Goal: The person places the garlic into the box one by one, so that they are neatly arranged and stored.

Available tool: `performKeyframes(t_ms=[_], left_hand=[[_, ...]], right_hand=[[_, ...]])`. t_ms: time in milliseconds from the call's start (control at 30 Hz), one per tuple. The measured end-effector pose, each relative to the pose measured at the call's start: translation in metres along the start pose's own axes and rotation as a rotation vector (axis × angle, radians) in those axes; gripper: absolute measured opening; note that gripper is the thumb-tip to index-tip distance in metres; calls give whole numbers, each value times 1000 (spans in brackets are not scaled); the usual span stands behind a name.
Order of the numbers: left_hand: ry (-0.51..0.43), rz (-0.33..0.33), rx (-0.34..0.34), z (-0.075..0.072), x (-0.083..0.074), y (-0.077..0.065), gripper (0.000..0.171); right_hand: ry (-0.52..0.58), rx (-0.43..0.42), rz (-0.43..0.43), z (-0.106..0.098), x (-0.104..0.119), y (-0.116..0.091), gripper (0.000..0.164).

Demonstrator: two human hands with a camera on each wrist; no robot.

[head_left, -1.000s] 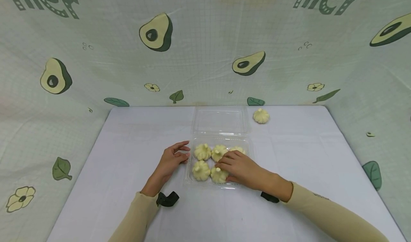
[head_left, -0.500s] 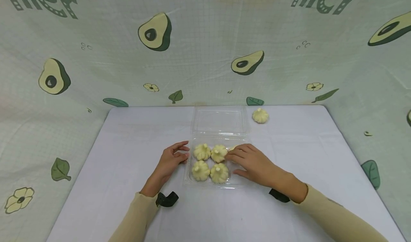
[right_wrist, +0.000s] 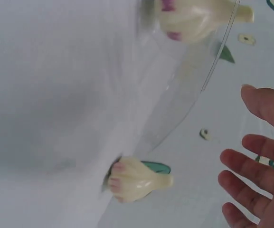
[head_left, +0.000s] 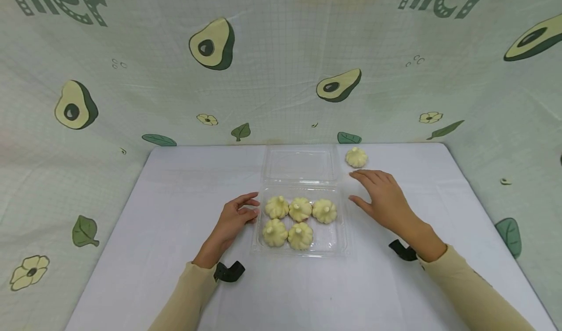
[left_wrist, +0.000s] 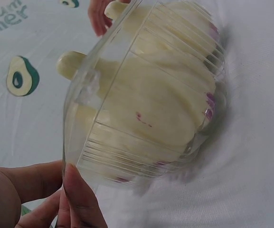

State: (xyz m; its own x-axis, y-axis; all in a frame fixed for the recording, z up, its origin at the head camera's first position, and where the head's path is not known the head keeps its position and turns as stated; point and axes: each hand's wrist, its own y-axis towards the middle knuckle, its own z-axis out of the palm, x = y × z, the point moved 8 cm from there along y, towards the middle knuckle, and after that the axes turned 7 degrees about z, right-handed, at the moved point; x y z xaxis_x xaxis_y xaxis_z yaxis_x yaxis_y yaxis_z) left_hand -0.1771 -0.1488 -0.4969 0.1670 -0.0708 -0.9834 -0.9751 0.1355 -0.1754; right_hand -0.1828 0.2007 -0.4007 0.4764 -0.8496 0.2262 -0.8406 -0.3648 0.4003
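Observation:
A clear plastic clamshell box [head_left: 329, 243] lies with its lid folded back, holding several pale garlic bulbs [head_left: 275, 233]. Three bulbs form the back row and two the front row, with a bare spot at front right. My left hand [head_left: 234, 217] pinches the box's left rim between thumb and finger, as the left wrist view shows [left_wrist: 75, 194]. To the right of the box, my right hand [head_left: 386, 199] is in the air, fingers apart and holding nothing. Just beyond its fingertips, one loose garlic bulb [head_left: 356, 157] sits near the table's back edge.
The transparent lid [head_left: 302, 164] lies flat behind the box, reaching the back edge of the white-covered table [head_left: 184, 175]. A printed cloth [head_left: 272, 67] hangs behind and at both sides. A black wrist mount [head_left: 230, 272] is on my left wrist.
My right hand has left the bulb in the front row and moved right and back, toward the loose bulb. The back-right bulb is uncovered. The left hand has stayed put.

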Motion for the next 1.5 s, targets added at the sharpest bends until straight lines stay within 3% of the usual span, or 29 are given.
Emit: performKeyframes(t_ms=[133, 300, 600, 833, 1500], left_hand=[[-4, 2, -3, 0, -1, 0, 54], [-10, -4, -8, 0, -2, 0, 54], [-7, -14, -13, -1, 1, 0, 54], [-3, -12, -9, -1, 1, 0, 54], [-12, -7, -10, 0, 2, 1, 54]], right_hand=[[-29, 23, 116, -1, -24, 3, 63], [-35, 34, 193, 2, -48, 5, 66], [-33, 27, 221, 12, -78, 14, 74], [-72, 78, 250, 31, -102, 23, 81], [-9, 231, 318, 66, -119, 53, 86]])
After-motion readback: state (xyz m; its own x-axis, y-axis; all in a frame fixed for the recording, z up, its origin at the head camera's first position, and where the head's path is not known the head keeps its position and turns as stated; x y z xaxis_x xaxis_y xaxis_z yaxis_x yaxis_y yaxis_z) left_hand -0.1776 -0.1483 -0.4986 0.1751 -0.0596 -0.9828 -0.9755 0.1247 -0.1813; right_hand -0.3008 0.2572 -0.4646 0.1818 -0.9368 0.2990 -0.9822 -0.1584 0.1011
